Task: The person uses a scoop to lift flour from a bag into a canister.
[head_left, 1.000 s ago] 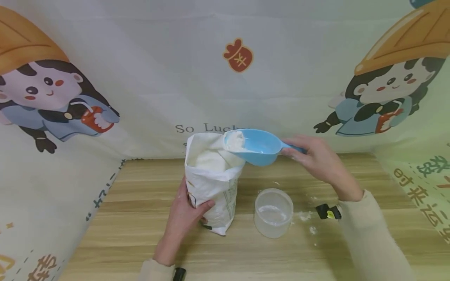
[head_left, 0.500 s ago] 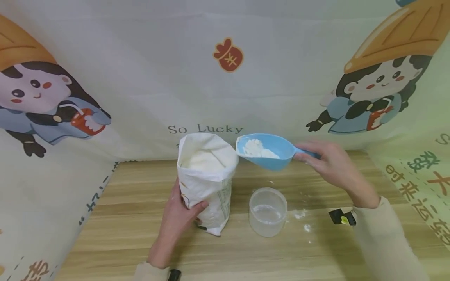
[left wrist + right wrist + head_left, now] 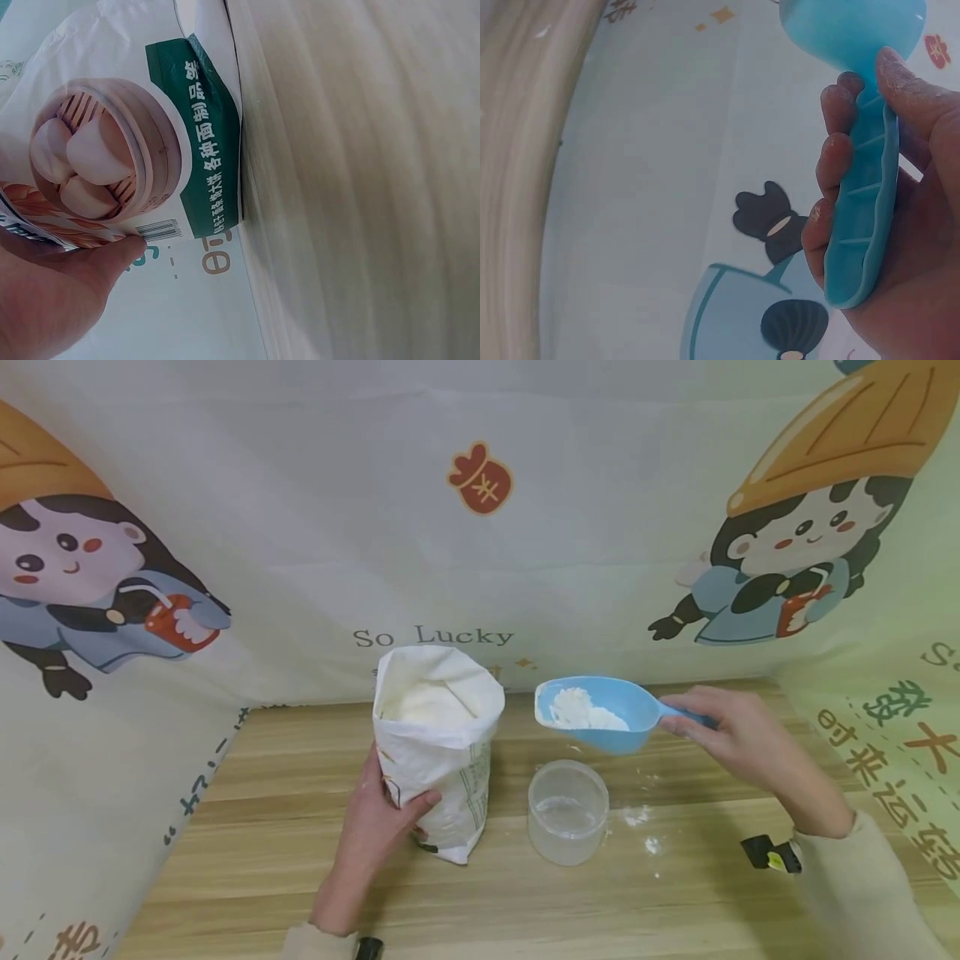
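My left hand (image 3: 386,814) grips the lower side of a white flour bag (image 3: 438,760), which stands open at the top with white powder inside. In the left wrist view the thumb lies along the printed side of the bag (image 3: 105,150), which shows buns in a steamer. With curled fingers my right hand (image 3: 738,731) holds the handle of a blue scoop (image 3: 637,718), and a heap of white flour (image 3: 581,708) sits in its bowl. In the right wrist view the fingers wrap round the ribbed handle (image 3: 866,187). Below the scoop stands a clear round plastic tub (image 3: 568,827).
Spilled flour (image 3: 637,816) dusts the wooden table (image 3: 262,827) to the right of the tub. A printed cloth (image 3: 360,527) rises behind and on both sides of the table.
My right hand has drawn the flour-filled scoop away from the bag's mouth, to the right and lower, over the tub's far side. The left hand keeps its grip on the bag.
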A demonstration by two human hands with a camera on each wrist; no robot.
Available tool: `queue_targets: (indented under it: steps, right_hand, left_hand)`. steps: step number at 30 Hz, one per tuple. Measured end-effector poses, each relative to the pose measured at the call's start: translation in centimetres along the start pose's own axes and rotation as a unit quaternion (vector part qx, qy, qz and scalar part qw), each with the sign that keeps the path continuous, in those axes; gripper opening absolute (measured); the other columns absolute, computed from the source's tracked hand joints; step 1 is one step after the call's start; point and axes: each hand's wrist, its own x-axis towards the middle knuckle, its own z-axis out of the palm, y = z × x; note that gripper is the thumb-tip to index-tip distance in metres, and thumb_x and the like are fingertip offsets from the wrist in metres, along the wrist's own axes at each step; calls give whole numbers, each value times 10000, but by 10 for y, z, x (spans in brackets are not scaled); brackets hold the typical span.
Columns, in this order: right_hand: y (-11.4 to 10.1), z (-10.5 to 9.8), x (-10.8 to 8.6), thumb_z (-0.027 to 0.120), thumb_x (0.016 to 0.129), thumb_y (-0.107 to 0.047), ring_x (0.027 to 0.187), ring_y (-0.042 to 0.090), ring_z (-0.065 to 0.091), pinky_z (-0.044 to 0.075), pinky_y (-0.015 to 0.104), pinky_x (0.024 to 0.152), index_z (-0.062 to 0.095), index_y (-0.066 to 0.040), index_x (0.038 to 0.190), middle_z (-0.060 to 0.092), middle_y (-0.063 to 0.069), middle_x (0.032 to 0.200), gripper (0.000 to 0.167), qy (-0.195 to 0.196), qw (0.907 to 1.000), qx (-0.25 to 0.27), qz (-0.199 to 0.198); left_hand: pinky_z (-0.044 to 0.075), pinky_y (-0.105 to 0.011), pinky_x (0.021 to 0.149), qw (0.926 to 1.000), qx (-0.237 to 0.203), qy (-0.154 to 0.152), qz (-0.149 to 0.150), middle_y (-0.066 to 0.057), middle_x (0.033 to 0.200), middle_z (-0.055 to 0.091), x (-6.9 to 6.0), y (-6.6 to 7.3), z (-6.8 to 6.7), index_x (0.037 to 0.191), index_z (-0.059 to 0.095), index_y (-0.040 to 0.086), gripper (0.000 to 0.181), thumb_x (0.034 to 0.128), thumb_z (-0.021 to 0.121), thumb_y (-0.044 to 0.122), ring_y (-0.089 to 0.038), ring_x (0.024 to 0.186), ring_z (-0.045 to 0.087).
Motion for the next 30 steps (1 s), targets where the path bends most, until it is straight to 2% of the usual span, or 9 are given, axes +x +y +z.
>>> queue_targets:
  steps: [4,7,11,16,20,24,30]
  right_hand:
    - [4,2,-11,778,921,-120,862,203,712,597,455,732,761,-31,1192,772,103,1077,286,-49,9999,-73,-72]
    - [4,2,-16,766,932,-127,954,317,737,601,550,807,760,-39,1196,768,127,1107,278,-155,9999,-37,-24]
    - [4,1,-21,750,948,-138,974,343,735,592,588,844,759,-39,1195,767,132,1107,266,-352,9994,-53,48]
    - [5,-1,-27,761,935,-134,1024,386,717,590,599,838,758,-35,1191,758,149,1127,274,-447,9988,-174,22]
    - [6,-3,-30,773,925,-157,1006,368,719,598,573,809,769,-50,1181,758,133,1114,277,-486,9980,-395,-50]
    - [6,-5,-33,784,917,-194,960,329,723,606,540,777,776,-64,1181,759,103,1080,294,-609,9962,-620,-96]
    - [2,-8,-33,797,901,-218,924,316,725,617,516,732,774,-84,1199,756,98,1061,328,-939,9916,-891,-10]
  left_hand:
    - [395,-625,1141,10000,-6,18,19,-226,1540,457,1,-1,0,1636,243,120,1097,805,888,429,-435,1405,449]
    - [399,-622,1138,10000,-8,41,47,-221,1539,458,1,-2,0,1637,242,128,1105,796,895,421,-432,1403,453]
    - [394,-627,1141,10000,3,30,81,-223,1551,447,1,-3,0,1643,230,131,1132,781,903,423,-437,1412,443]
    - [385,-631,1146,9999,-14,-141,72,-223,1571,433,1,-4,-2,1659,184,170,1164,781,896,443,-440,1425,430]
    - [398,-632,1134,9994,-42,-334,84,-231,1555,454,2,-5,-3,1665,145,194,1201,769,906,442,-442,1408,452]
    - [400,-632,1132,9987,-98,-457,225,-238,1514,487,3,-7,-3,1648,156,169,1226,736,944,393,-445,1377,480]
    - [381,-598,1158,9970,-378,-522,419,-183,1477,494,5,-10,-2,1620,184,167,1236,687,983,301,-389,1362,485]
